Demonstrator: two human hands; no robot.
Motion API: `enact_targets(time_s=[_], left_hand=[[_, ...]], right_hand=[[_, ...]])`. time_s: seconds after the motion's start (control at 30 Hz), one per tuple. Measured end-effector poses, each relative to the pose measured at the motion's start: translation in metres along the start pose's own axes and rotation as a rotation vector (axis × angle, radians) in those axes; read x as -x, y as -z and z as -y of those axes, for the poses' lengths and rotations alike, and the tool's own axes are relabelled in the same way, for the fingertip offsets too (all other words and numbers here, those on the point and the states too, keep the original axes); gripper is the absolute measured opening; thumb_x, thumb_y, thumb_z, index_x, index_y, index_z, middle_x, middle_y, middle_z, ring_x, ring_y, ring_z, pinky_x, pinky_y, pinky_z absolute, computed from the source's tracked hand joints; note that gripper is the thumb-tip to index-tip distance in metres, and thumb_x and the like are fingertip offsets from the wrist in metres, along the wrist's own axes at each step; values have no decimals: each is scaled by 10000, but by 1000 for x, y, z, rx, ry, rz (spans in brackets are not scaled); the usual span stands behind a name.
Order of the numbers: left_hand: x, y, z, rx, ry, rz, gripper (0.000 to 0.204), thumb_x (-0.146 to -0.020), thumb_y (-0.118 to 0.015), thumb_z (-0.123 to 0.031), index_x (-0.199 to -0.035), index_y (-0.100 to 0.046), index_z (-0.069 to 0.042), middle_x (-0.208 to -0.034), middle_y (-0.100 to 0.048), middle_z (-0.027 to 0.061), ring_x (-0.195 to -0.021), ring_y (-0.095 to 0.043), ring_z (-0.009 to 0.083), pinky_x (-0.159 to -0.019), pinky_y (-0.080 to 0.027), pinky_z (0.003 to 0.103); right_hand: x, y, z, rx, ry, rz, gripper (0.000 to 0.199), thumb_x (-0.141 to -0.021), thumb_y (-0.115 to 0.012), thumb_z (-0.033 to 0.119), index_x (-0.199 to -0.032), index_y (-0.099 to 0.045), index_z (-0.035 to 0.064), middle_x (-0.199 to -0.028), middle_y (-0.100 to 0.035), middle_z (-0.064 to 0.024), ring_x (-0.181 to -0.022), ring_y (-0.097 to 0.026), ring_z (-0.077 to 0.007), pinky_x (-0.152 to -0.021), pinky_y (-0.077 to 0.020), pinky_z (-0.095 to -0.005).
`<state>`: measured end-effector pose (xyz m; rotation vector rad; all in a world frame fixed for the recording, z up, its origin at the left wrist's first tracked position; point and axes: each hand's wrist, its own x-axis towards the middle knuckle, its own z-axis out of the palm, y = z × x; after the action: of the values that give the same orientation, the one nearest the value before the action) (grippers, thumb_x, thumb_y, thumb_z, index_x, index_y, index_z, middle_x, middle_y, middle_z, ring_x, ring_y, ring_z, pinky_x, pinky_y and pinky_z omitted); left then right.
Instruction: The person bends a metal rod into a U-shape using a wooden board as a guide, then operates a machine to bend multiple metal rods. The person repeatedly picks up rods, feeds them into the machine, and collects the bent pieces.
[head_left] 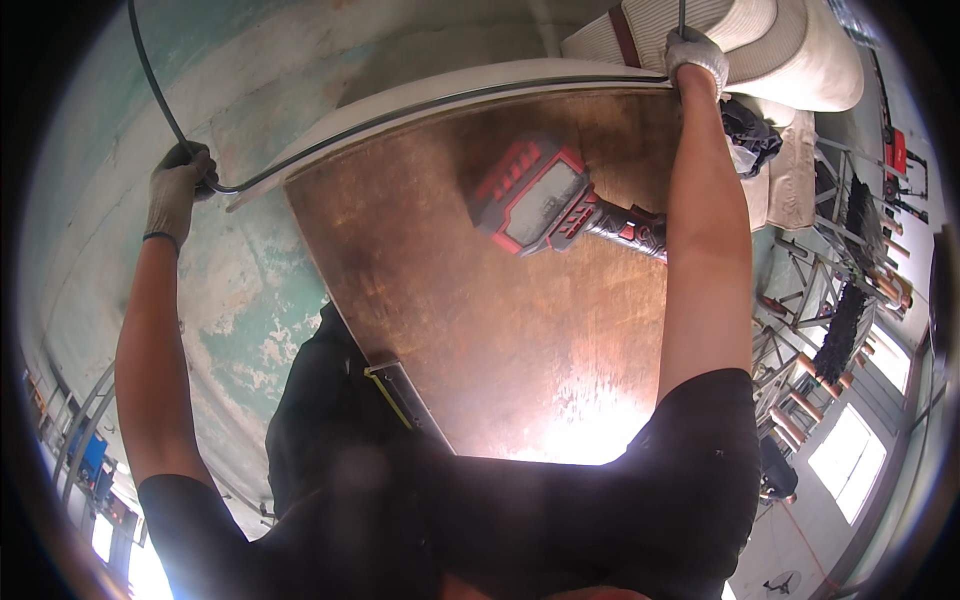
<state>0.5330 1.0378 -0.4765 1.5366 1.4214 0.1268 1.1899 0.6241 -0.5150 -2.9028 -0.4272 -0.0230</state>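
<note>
My left hand (180,192), in a pale work glove, is closed around one bent corner of a thin dark metal rod frame (430,103). At the far right my right hand (697,60), gloved too, grips the frame's other corner. Between the hands the rod runs along the far edge of a brown wooden board (420,260), and from each corner an end goes up out of view. On the board lies a red-and-black tool (545,198) with a pale panel and a black handle, which partly disappears behind my right forearm.
Beyond the board's far edge runs a pale strip (400,93). Cream upholstered pieces (790,50) and a dark bundle (752,138) are at the far right. Metal racks (800,280) stand on the right. A yellow-edged strip (392,398) is at the board's near left edge, beside my body.
</note>
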Motion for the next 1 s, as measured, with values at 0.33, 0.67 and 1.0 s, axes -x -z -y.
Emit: enact_targets(time_s=[0.33, 0.67, 1.0], left_hand=[[1, 7, 4, -7, -39, 50, 132, -1020, -688, -121, -1121, -693, -36, -932, -717, 56, -804, -697, 164, -709, -568, 331], [4, 3, 4, -1, -15, 32, 169, -1030, -704, -163, -1152, -694, -47, -953, -729, 47, -838, -709, 160, -742, -573, 341], [4, 0, 1, -78, -39, -3, 155, -1027, -700, -154, -1130, -690, -40, -935, -725, 50, -803, -707, 162, -715, -577, 332]], right_hand=[[10, -2, 2, -133, -24, -5, 447, -905, -778, 454, -1287, -812, 225, -1178, -825, -73, -1135, -768, -258, -1016, -566, -371], [16, 7, 20, 81, -10, -39, 427, -930, -738, 487, -1315, -785, 307, -1286, -776, -116, -1231, -725, -342, -1068, -560, -417], [11, 4, 5, 6, -23, 1, 459, -912, -739, 531, -1325, -781, 334, -1320, -771, -64, -1250, -718, -335, -1087, -551, -404]])
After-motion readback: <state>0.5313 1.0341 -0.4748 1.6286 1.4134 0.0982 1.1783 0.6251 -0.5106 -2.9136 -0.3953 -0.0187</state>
